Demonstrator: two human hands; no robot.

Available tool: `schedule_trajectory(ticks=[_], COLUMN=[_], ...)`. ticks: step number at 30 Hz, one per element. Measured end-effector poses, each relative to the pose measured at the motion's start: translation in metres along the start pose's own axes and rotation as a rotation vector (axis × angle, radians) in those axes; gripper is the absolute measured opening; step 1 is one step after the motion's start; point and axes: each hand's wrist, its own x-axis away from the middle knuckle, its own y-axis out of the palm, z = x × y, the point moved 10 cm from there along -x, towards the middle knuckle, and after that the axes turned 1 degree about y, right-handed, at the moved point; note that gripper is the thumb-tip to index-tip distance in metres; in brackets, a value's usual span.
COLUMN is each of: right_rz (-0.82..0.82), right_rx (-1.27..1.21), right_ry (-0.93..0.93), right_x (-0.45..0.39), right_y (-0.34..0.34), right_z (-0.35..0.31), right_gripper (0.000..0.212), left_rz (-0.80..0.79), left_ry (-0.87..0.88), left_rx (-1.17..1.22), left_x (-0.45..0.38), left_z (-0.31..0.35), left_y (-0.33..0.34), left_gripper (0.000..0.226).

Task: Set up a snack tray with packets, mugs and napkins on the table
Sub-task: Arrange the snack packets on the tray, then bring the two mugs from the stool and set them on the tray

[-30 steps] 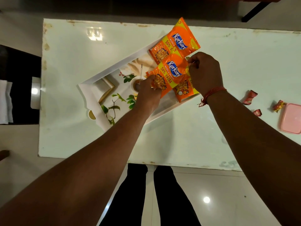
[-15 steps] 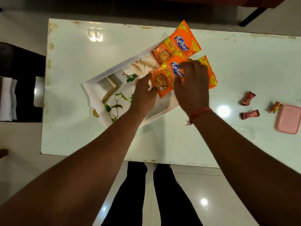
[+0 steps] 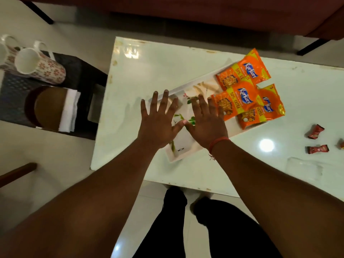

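Note:
A white tray with a leaf print lies slanted on the white table. Three orange Kurkure packets overlap at its right end: one at the back, one in the middle, one at the right. My left hand and my right hand hover flat over the tray's left half, fingers spread, thumbs nearly touching, holding nothing. Floral mugs and folded white napkins sit on a dark stool at the left.
A brown round plate lies beside the napkins on the dark stool. Small red wrapped sweets lie on the table at the right. A dark sofa runs behind the table. My legs stand at the near table edge.
Both hands have let go of the packets and moved left over the tray, fingers spread. The camera has turned left, bringing the stool with mugs and napkins into view.

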Motion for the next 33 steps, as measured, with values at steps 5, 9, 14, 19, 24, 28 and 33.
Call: schedule_trajectory(ticks=[5, 9, 14, 19, 24, 28, 33], right_rz=[0.007, -0.002, 0.007, 0.024, 0.104, 0.181, 0.271], right_rx=[0.029, 0.055, 0.051, 0.052, 0.034, -0.033, -0.187], right_ry=[0.009, -0.034, -0.052, -0.059, -0.082, -0.137, -0.215], right_x=[-0.008, -0.012, -0.01, -0.025, -0.07, -0.114, -0.17], right_y=[0.004, 0.011, 0.008, -0.015, -0.052, -0.083, -0.113], right_z=[-0.014, -0.022, -0.038, -0.068, -0.139, -0.233, -0.356], right_gripper=[0.082, 0.082, 0.081, 0.085, 0.084, 0.082, 0.077], left_rz=[-0.036, -0.055, -0.068, -0.061, 0.01, 0.098, 0.134], left_ry=[-0.08, -0.099, -0.129, -0.137, -0.113, -0.081, -0.141], left_rx=[-0.041, -0.043, -0.07, -0.062, -0.076, -0.088, -0.11], left_x=[0.01, 0.02, 0.022, 0.016, -0.005, -0.026, -0.047], left_z=[-0.027, -0.038, -0.066, -0.111, -0.183, -0.256, -0.375], left_y=[0.003, 0.008, 0.001, -0.017, -0.055, -0.107, -0.149], left_gripper=[0.082, 0.083, 0.083, 0.085, 0.084, 0.081, 0.074])
